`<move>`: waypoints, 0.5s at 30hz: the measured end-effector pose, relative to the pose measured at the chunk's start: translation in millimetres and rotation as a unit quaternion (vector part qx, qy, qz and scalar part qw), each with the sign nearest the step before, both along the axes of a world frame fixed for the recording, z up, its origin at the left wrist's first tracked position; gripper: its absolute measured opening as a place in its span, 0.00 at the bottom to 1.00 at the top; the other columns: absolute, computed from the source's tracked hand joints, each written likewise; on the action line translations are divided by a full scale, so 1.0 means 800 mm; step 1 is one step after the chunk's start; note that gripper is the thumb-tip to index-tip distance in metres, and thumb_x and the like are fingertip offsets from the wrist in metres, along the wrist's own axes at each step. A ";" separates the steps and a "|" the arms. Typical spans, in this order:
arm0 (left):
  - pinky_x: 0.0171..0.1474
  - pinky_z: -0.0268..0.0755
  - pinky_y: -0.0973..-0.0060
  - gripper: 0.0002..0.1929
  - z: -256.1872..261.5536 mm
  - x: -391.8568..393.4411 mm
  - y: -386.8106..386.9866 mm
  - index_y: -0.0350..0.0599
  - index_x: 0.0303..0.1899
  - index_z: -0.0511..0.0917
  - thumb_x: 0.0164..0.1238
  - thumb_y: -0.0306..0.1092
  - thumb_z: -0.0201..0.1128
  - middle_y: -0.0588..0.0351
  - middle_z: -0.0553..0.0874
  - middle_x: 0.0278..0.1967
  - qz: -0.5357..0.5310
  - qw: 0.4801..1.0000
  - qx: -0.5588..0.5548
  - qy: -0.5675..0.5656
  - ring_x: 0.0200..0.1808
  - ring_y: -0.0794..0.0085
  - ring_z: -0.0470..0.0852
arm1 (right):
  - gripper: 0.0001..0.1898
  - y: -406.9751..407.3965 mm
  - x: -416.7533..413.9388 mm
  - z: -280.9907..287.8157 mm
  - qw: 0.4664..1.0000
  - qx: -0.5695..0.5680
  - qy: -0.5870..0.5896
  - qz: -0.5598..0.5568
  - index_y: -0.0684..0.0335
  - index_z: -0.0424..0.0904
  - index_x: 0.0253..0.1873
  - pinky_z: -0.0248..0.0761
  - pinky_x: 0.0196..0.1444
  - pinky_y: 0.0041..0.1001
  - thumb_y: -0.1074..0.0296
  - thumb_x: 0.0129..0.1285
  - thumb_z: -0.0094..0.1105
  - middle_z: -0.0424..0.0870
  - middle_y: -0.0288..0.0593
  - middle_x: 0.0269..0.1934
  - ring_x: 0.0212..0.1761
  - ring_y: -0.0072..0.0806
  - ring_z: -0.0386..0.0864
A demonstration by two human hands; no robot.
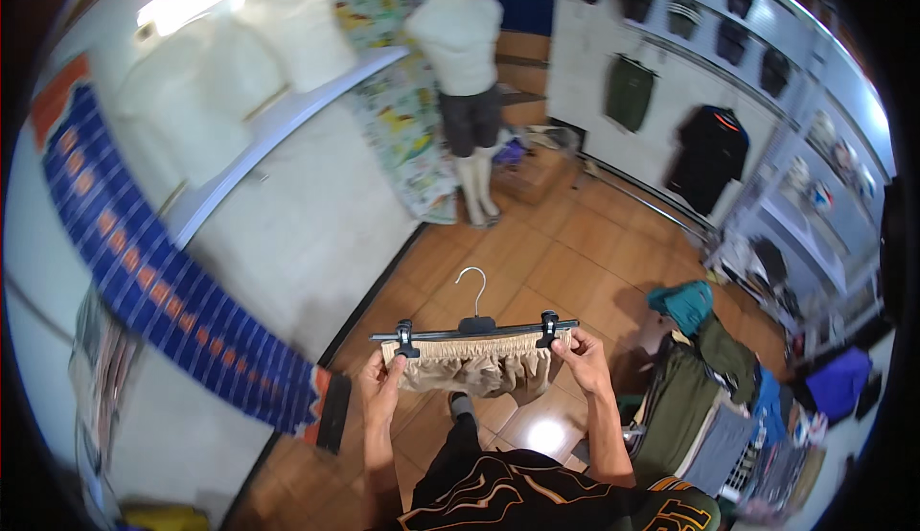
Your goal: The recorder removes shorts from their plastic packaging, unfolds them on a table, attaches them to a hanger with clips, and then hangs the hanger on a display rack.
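Beige shorts with an elastic waistband hang from a black clip hanger with a metal hook. Both clips grip the waistband, one near each end. My left hand pinches the waistband's left end, thumb just under the clip. At the other end, my right hand holds the waistband beside the right clip. The hanger is roughly level above the tiled floor, its hook pointing away from me. The lower part of the garment is foreshortened and mostly hidden.
Folded clothes and a teal cap are piled at the right. A mannequin in dark shorts stands ahead. White torsos rest on a wall shelf at the left, near a blue striped banner. Garments and caps hang on the far right wall.
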State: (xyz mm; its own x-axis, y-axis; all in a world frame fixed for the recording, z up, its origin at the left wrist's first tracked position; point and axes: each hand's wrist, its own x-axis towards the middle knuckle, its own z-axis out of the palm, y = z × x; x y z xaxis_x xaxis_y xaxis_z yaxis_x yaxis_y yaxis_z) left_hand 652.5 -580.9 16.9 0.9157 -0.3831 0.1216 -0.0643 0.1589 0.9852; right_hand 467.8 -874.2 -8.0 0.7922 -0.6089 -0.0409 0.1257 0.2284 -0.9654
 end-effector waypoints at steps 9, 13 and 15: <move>0.54 0.71 0.80 0.12 -0.035 0.092 -0.286 0.35 0.54 0.80 0.72 0.27 0.64 0.59 0.86 0.46 -0.226 0.973 0.040 0.003 0.47 0.80 0.81 | 0.08 -0.161 -0.046 -0.044 0.975 0.031 -0.005 -0.220 0.67 0.82 0.47 0.69 0.38 0.15 0.73 0.67 0.67 0.85 0.30 0.34 0.34 0.10 0.75; 0.43 0.69 0.85 0.08 -0.026 0.133 -0.405 0.37 0.47 0.81 0.71 0.29 0.66 0.63 0.86 0.40 -0.302 0.953 0.031 -0.001 0.38 0.87 0.78 | 0.07 -0.212 -0.029 -0.032 0.947 0.037 -0.024 -0.318 0.67 0.82 0.47 0.69 0.37 0.16 0.73 0.67 0.66 0.84 0.30 0.33 0.33 0.10 0.74; 0.42 0.68 0.85 0.09 -0.022 0.145 -0.457 0.37 0.47 0.81 0.71 0.30 0.66 0.64 0.85 0.39 -0.339 0.940 0.036 0.009 0.37 0.88 0.77 | 0.06 -0.233 -0.029 -0.032 0.936 0.020 -0.018 -0.350 0.67 0.82 0.46 0.69 0.36 0.16 0.73 0.67 0.66 0.84 0.30 0.33 0.33 0.11 0.74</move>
